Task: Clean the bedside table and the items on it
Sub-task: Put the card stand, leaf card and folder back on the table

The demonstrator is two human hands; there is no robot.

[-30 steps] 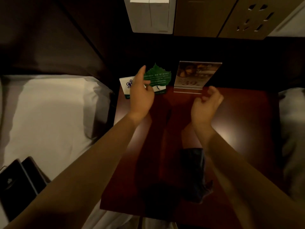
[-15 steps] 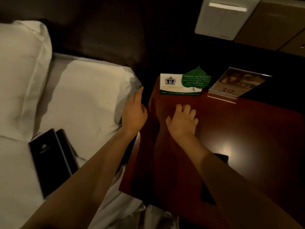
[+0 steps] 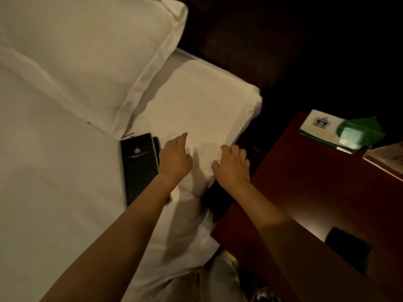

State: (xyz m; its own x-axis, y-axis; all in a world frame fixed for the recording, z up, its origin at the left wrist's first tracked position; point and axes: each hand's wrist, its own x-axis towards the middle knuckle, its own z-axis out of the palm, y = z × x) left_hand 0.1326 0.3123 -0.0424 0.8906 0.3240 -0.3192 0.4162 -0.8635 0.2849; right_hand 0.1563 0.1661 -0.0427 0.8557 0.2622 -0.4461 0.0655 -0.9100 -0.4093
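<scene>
The dark red bedside table [image 3: 305, 182] fills the right side. At its far corner stand a white card [image 3: 318, 125] and a green leaf-shaped card [image 3: 359, 131]. A dark cloth [image 3: 349, 247] lies on the table near my right forearm. My left hand [image 3: 174, 158] hovers over the white bed, empty with fingers apart, just right of a black folder [image 3: 139, 166]. My right hand [image 3: 232, 166] is over the bed's edge, fingers loosely spread, holding nothing.
A large white pillow [image 3: 87, 51] lies at the top left on the white bed [image 3: 54, 182]. A second dark item [image 3: 156, 142] peeks out behind the folder. A picture stand [image 3: 388, 155] shows at the right edge. The dark headboard [image 3: 283, 51] is behind.
My view has swung left from the table to the bed. Both hands have left the table and moved left over the bed, toward the black folder.
</scene>
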